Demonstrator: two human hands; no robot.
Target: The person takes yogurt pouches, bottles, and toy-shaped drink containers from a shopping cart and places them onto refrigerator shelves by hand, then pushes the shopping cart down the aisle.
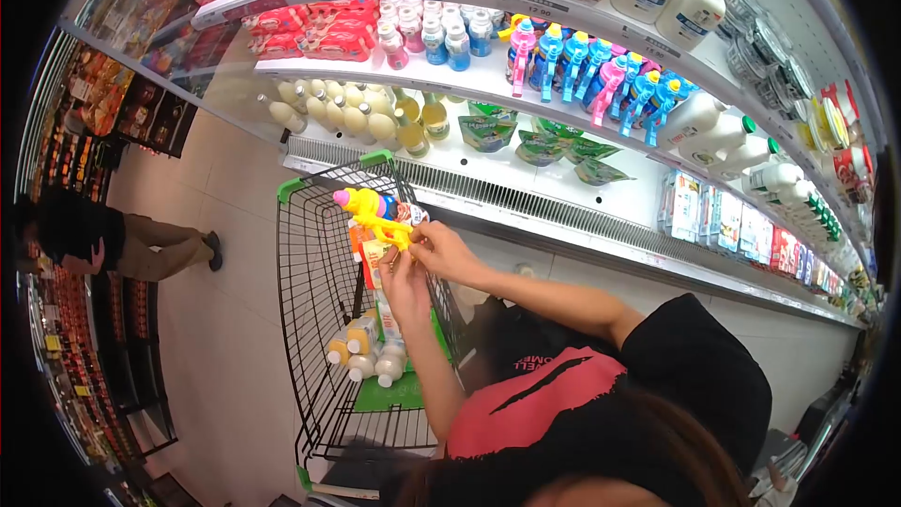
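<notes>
A drink bottle with a yellow toy-gun-shaped piece and a pink tip [377,228] is held above the shopping cart. My left hand [404,284] closes its fingers on the lower end of the yellow piece. From the right, my right hand [445,252] pinches the same yellow piece near its end. Part of the bottle's dark blue body shows behind it. Below my hands, the black wire cart [293,305] with green corners holds several white-capped bottles [361,366] and bright packets [361,242], partly hidden by my hands.
Similar bottles with pink and blue toy guns [574,61] line the refrigerated shelf ahead. Below stand pale bottles [352,117] and green pouches [488,131]. A person [94,235] in a dark top is in the aisle at left, by another shelf [84,319].
</notes>
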